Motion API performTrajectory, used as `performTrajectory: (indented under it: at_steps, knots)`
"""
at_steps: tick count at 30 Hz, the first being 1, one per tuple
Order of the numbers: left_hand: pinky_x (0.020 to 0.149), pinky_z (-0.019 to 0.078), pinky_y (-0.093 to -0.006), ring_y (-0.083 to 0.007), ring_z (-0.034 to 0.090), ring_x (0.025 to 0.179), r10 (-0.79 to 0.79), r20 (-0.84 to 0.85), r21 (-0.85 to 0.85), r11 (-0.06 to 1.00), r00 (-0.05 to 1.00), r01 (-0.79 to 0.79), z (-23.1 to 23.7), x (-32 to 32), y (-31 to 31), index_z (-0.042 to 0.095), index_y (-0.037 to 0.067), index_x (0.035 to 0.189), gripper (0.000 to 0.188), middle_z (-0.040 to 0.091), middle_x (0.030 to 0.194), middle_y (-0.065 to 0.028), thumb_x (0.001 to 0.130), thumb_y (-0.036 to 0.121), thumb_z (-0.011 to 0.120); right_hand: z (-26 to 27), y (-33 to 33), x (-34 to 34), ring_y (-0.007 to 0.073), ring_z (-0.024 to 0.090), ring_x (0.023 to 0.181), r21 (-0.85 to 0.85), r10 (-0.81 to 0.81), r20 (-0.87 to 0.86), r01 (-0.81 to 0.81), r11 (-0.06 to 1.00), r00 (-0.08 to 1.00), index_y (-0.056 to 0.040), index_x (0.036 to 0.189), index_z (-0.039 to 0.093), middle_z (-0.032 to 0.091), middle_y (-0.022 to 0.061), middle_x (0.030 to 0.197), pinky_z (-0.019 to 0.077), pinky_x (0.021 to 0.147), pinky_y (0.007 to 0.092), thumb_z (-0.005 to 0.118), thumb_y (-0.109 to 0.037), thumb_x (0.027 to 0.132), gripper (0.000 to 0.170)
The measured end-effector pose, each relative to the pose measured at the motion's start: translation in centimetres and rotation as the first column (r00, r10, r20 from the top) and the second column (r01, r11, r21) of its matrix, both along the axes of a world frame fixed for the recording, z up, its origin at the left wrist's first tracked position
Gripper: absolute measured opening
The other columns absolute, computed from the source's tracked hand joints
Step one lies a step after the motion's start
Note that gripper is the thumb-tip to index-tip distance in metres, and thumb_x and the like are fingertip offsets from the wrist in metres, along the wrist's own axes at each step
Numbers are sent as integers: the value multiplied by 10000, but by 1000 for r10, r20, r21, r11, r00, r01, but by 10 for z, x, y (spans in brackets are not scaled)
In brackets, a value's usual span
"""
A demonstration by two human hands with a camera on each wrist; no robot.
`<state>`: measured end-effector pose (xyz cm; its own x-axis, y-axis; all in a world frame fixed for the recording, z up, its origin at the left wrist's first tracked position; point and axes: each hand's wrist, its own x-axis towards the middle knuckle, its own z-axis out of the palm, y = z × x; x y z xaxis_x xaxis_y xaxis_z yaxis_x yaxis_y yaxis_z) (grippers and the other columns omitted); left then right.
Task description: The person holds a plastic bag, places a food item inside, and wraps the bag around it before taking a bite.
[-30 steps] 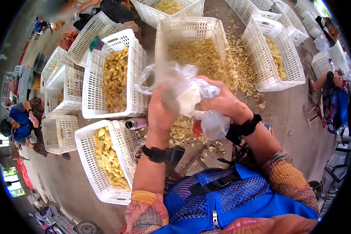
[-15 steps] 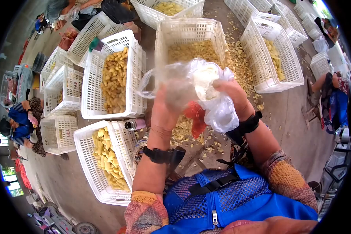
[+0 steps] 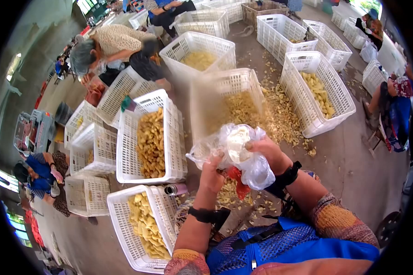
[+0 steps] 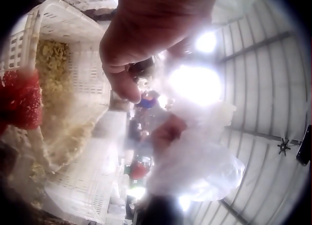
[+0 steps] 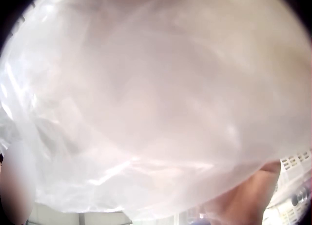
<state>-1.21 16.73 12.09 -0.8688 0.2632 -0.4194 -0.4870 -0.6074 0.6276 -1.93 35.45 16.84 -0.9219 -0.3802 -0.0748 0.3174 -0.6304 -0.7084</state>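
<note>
A thin clear plastic bag is bunched between the hands in the head view, a white, bread-like lump showing at its opening. My right hand grips the bag and lump from the right, thumb against the white surface. From the left, my left hand pinches the bag's loose edge with bent fingers. Red mesh hangs below and between the hands; it also shows at the left of the left wrist view. The bag fills most of the right wrist view and hides the right fingers.
Beyond the hands stands a white crate of yellowish scraps, with more scraps on the floor beside it. Crates of brown ginger-like roots and peeled yellow pieces stand at left. A flask lies near them. Other people sit around.
The head view has tilted up, so the crates sit lower and more people show. The lump was turned rightward and more of its white face came out of the bag.
</note>
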Motion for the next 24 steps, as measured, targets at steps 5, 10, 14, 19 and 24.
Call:
performTrajectory:
  at_steps: [5,10,14,19,24]
  knots:
    - [800,517,-357,-191,560,1053,-14,1,-39,999,1000,14,-5,2,-6,470,163,1269,457,556,1203,-15,838,221,612,10,2,1,149,584,962,-2,-19,-18,19,1000,1000,6,1218,501,608,71,1080,460,845,294,577,-74,819,413]
    - [787,527,-360,-202,571,1038,62,-31,-27,998,998,-63,-9,-4,-9,514,151,1210,433,578,1162,-17,799,203,638,9,1,-5,142,586,958,59,-50,-31,52,997,998,12,1203,514,611,65,1073,469,831,288,570,-73,826,390]
    - [783,547,-340,-203,605,996,184,-72,109,978,980,-176,-9,-5,-12,507,65,1181,399,591,1111,-67,792,80,597,19,-4,-1,133,591,939,31,-46,14,45,998,999,13,1176,540,619,58,1052,475,815,278,567,-65,827,359]
    - [862,510,-361,-213,586,1032,285,-115,147,952,952,-268,-9,-14,-21,510,42,1175,371,589,1113,-74,811,91,561,3,-2,-5,134,602,922,73,-36,-33,38,997,999,10,1139,568,630,64,1042,487,807,276,580,-38,810,333]
    - [874,496,-410,-250,565,1053,424,-89,140,901,901,-410,-16,-20,-40,515,34,1202,350,578,1155,-108,889,190,521,23,6,-5,169,636,889,122,-191,-59,197,973,980,29,1119,569,642,98,1023,525,763,292,577,-19,806,316]
